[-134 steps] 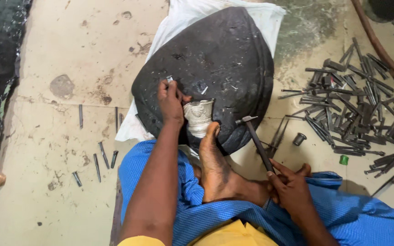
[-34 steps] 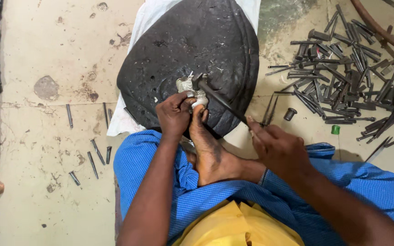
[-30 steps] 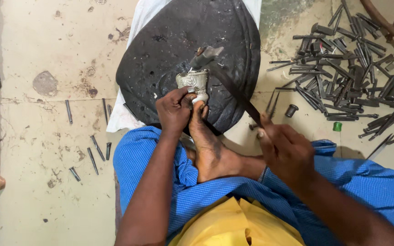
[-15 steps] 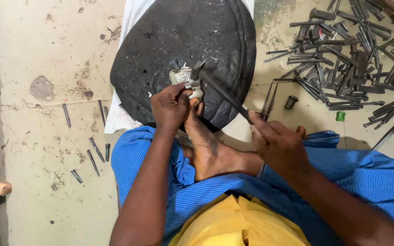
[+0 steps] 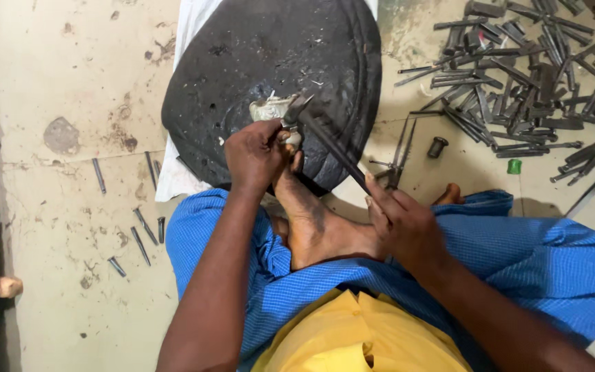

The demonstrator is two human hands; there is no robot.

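Nearest me, the yellow shirt [image 5: 359, 331] and blue checked cloth [image 5: 518, 255] over my lap fill the lower frame, with my bare foot [image 5: 315, 220] stretched forward between my arms so its toes press against the work. My right hand [image 5: 404, 224] is closed around the handle end of a slim hammer [image 5: 328, 141], whose dark shaft runs up and left to a metal head resting on the workpiece. My left hand [image 5: 256, 155] is curled shut on a small punch whose tip I cannot make out, pinching it beside the small pale metal piece [image 5: 273, 110] — that piece sits on the near part of the round black pitch block [image 5: 277, 76], just beyond my toes. The block rests on a white sheet [image 5: 173, 165] that shows along its left edge. To the left, the pale concrete floor [image 5: 70, 83] lies open, with only a few loose steel punches [image 5: 136, 227] scattered on it, up to a dark edge at the frame's border. To the right and farther off, a dense heap of steel tools [image 5: 531, 83] crowds the floor — a small dark cylinder [image 5: 437, 147] and a little green cap [image 5: 514, 166] lie at its near edge.
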